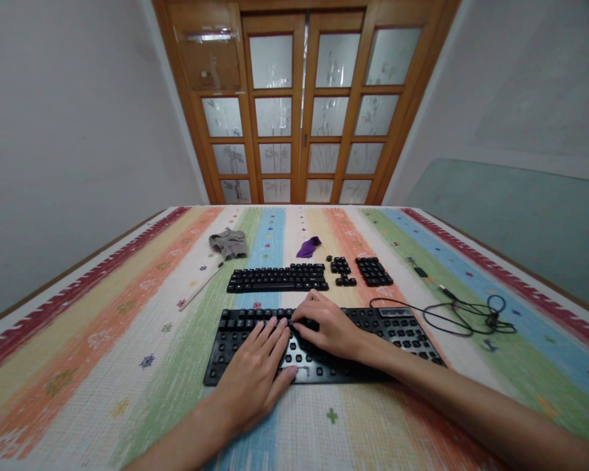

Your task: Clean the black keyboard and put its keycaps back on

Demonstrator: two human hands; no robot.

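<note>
A black keyboard lies in front of me, much of it bare of keycaps, with small switch stems showing. Black keycaps sit along its upper left rows. My left hand rests flat over the left part of the board, fingers stretched out and slightly apart. My right hand is bent over the upper middle, thumb and forefinger pinched at a dark keycap by the left fingertips; the fingers partly hide it. Behind the board, loose keycaps are laid out in keyboard order, with a number-pad block to their right.
A grey cloth and a purple cloth lie farther back. A thin white stick with a dark tip is at left. The coiled black cable and a small black piece lie right, on the striped tablecloth.
</note>
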